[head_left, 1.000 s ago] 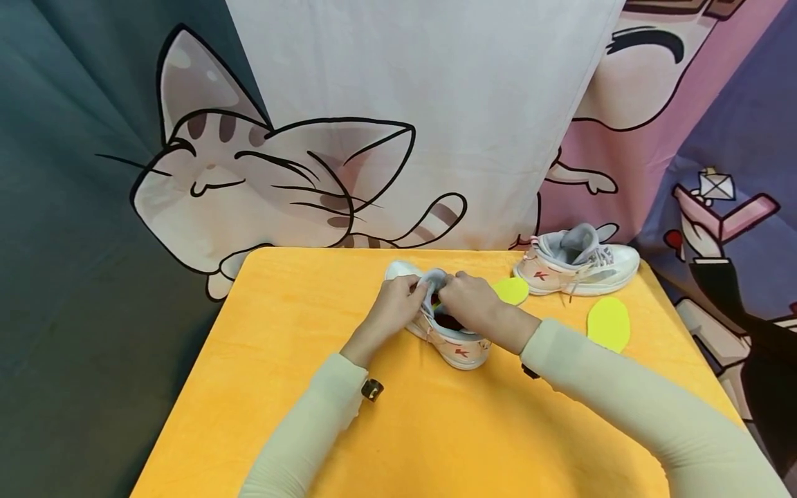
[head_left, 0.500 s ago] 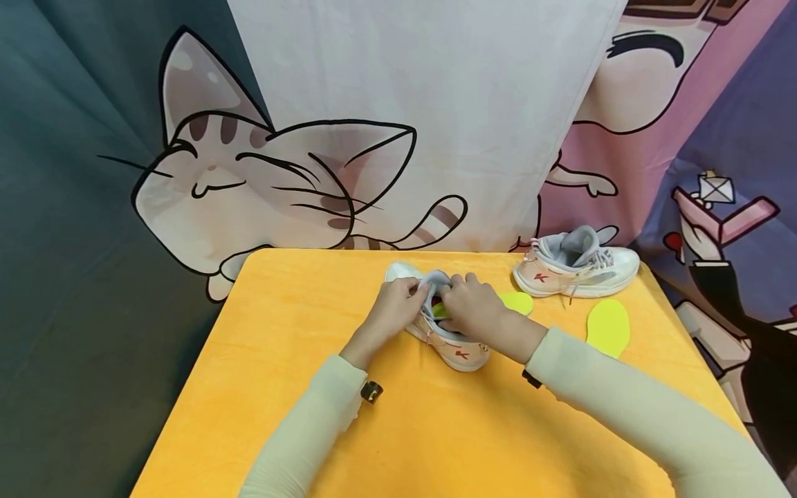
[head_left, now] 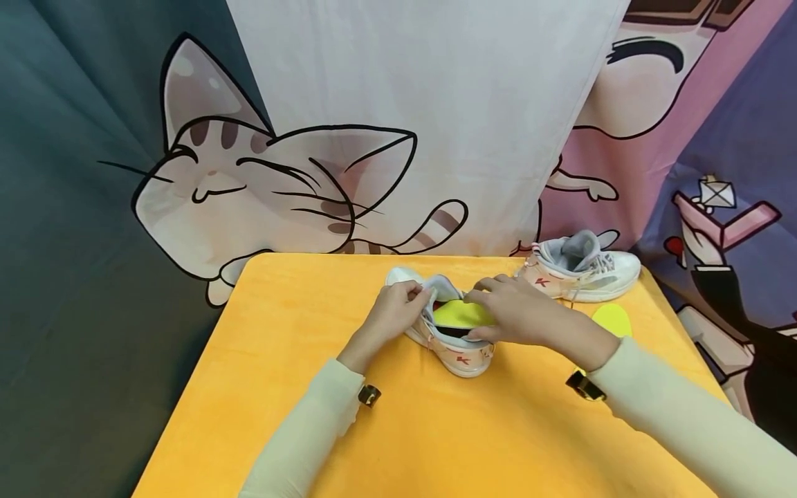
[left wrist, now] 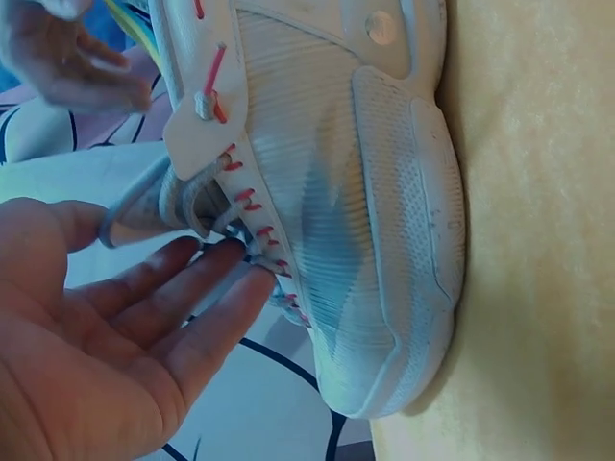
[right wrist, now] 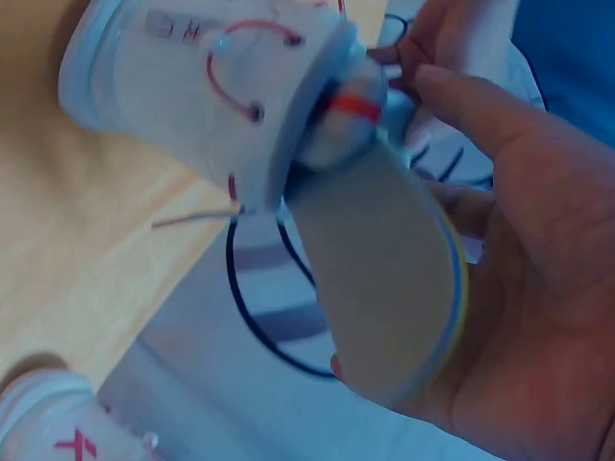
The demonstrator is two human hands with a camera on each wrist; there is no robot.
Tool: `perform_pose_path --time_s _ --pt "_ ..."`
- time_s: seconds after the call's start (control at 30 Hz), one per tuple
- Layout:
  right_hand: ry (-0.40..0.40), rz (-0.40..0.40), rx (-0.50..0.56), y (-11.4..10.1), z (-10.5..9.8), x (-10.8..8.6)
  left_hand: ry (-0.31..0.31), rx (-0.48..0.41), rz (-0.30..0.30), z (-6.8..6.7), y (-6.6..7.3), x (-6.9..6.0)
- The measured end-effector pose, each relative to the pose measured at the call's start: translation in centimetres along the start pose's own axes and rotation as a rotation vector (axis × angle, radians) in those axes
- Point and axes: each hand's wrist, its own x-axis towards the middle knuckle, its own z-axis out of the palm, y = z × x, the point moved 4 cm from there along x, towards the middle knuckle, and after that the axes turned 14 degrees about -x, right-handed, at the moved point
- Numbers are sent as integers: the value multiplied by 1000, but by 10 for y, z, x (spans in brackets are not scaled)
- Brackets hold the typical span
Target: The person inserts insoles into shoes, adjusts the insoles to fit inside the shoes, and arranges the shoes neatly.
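A white sneaker (head_left: 461,356) with a red logo on its heel rests on the yellow table, toe pointing to the back left. My left hand (head_left: 395,308) pinches the sneaker's grey tongue (left wrist: 144,216) and draws it up. A yellow-green insole (head_left: 461,315) lies partly inside the shoe opening, with its other end sticking out. Around that outer end my right hand (head_left: 519,311) holds the insole between thumb and fingers. In the right wrist view the insole's beige underside (right wrist: 384,279) faces the camera. The insole's front part is hidden inside the shoe.
A second white sneaker (head_left: 579,266) stands at the back right of the table (head_left: 299,332). Another yellow-green insole (head_left: 612,318) lies in front of it, partly covered by my right forearm. A cartoon-print curtain (head_left: 436,83) hangs behind the table's back edge.
My right hand has moved out of the shoe opening and to the right, onto the insole's outer end. More of the insole's yellow-green face shows over the opening. My left hand stays on the tongue.
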Motion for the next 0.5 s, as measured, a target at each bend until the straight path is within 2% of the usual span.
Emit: perform_pose_path --time_s 0.17,0.27,0.37,0.5 --pt "-32 -2 78 13 0 -16 -4 -51 3 -4 -6 -1" --pt "-51 -13 134 15 2 -19 18 -53 27 -10 -11 1" --pt "-35 -35 171 15 2 -19 53 -16 45 -16 -20 6" --pt "2 -60 184 14 3 -18 72 83 41 -21 -34 14"
